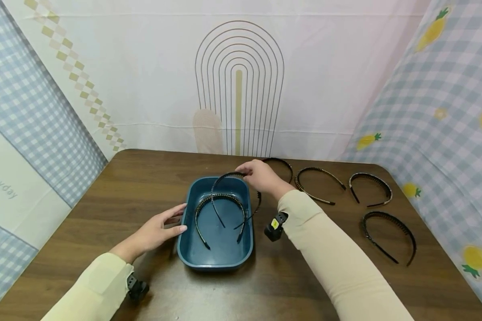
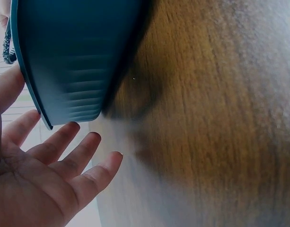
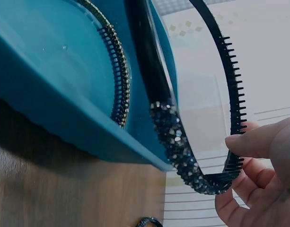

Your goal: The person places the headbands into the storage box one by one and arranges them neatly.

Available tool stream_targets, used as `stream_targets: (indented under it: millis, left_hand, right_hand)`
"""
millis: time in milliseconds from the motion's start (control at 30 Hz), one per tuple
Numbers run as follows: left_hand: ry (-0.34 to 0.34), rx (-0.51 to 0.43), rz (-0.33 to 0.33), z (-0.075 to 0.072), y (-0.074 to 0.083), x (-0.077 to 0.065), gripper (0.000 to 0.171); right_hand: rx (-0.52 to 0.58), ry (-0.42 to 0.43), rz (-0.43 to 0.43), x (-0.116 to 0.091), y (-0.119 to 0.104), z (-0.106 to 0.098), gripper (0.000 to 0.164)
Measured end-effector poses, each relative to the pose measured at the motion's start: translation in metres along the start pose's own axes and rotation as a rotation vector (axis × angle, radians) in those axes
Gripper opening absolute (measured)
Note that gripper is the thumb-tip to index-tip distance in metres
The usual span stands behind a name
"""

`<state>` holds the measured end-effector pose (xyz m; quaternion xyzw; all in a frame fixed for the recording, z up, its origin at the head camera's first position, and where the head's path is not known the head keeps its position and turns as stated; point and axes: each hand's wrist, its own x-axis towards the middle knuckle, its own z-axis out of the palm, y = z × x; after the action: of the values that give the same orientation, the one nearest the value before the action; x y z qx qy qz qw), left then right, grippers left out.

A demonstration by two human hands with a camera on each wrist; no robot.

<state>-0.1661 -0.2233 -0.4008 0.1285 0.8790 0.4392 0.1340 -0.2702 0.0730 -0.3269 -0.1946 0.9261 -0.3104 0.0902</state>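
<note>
A blue plastic basin stands on the table, and a beaded headband with comb teeth lies inside it. Above the basin, my right hand pinches a black headband between thumb and fingers. Dark glittering stones cover the top of that band, and its two ends point down over the basin. My left hand is at the basin's left side, thumb and fingers spread, with fingertips at the rim. In the left wrist view the basin's ribbed outer wall shows beside those fingers.
Several more headbands lie on the wooden table to the right, among them a gold-toned one, a patterned one and a black one. One is partly behind my right hand. A printed white cloth hangs behind the table.
</note>
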Motion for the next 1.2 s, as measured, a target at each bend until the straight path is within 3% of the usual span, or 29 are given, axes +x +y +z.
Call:
stream_targets:
  millis: [800, 1200]
  left_hand:
    - [0.004, -0.018, 0.011, 0.0, 0.002, 0.002, 0.064]
    - [0.006, -0.027, -0.009, -0.001, -0.002, 0.0, 0.065]
  right_hand:
    - [-0.042, -0.075, -0.005, 0.022, -0.017, 0.025, 0.033]
    - [0.008, -0.115, 0.02, 0.022, -0.018, 0.04, 0.033]
